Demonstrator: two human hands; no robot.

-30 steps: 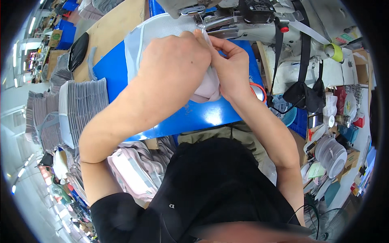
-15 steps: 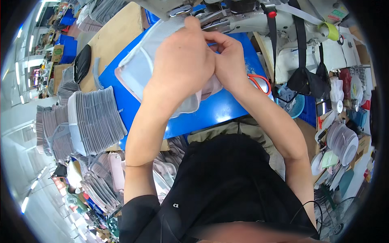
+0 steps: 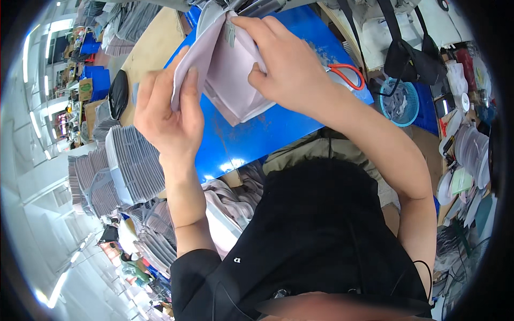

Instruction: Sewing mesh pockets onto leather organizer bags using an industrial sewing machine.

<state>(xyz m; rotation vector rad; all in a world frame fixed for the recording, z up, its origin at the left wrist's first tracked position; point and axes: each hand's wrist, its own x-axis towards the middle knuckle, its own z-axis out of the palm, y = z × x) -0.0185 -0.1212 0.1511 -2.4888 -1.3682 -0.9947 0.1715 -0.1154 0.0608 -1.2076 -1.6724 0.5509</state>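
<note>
My left hand point(image 3: 168, 109) grips the left flap of a folded pale pink and grey fabric piece point(image 3: 227, 91) between thumb and fingers. My right hand point(image 3: 278, 67) grips the piece's right side near the top, index finger and thumb on it, by a small grey strip point(image 3: 230, 35). The fabric is opened in a V over the blue work board point(image 3: 265, 134), its top reaching under the sewing machine point(image 3: 262, 6), which is mostly cut off. Orange-handled scissors point(image 3: 348, 72) lie just right of my right hand.
Stacked fabric pieces point(image 3: 134, 166) stand at the left, near a black pouch point(image 3: 118, 93) on a beige board point(image 3: 155, 37). More folded pieces point(image 3: 225, 208) sit below the board. A blue basket point(image 3: 399, 101) is at right, with black straps point(image 3: 401, 64) above it.
My left hand has moved left and turned, lifting a pink flap that was covered earlier. My right hand has moved up and across onto the fabric. The machine has shifted out of view upward.
</note>
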